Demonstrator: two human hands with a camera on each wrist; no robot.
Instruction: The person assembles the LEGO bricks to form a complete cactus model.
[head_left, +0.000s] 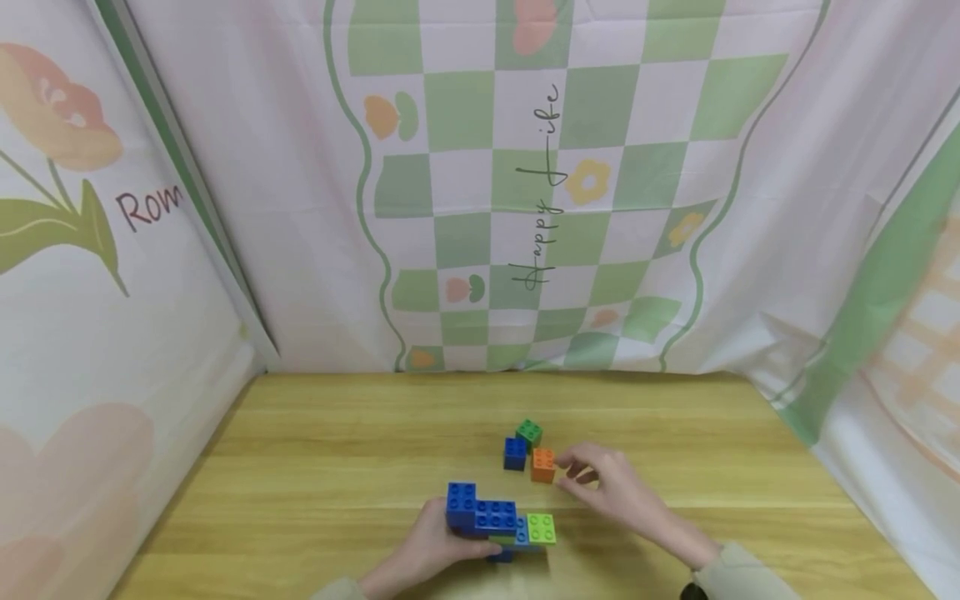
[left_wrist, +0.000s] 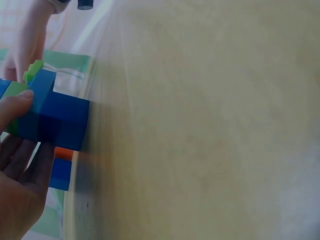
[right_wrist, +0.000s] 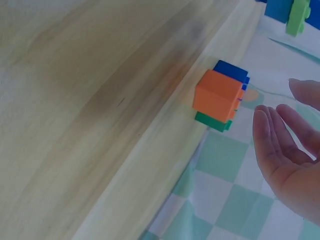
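My left hand [head_left: 437, 543] grips a structure of joined toy building blocks [head_left: 495, 517], thumb on the near side and fingers behind it. Dark blue blocks form its left and top, and a lime green block [head_left: 542, 528] sits at its right end. In the left wrist view the thumb presses the blue and green side of the structure [left_wrist: 67, 120]. My right hand [head_left: 618, 492] is just right of an orange block [head_left: 543, 465], fingers loosely bent and apart from it. The right wrist view shows a gap between that hand [right_wrist: 292, 150] and the orange block [right_wrist: 217, 95].
Beside the orange block stand a blue block [head_left: 514, 453] and a green block [head_left: 528, 432] on the wooden table [head_left: 337, 450]. A patterned curtain [head_left: 457, 183] hangs behind the table's far edge, with cloth [head_left: 67, 333] on the left side too.
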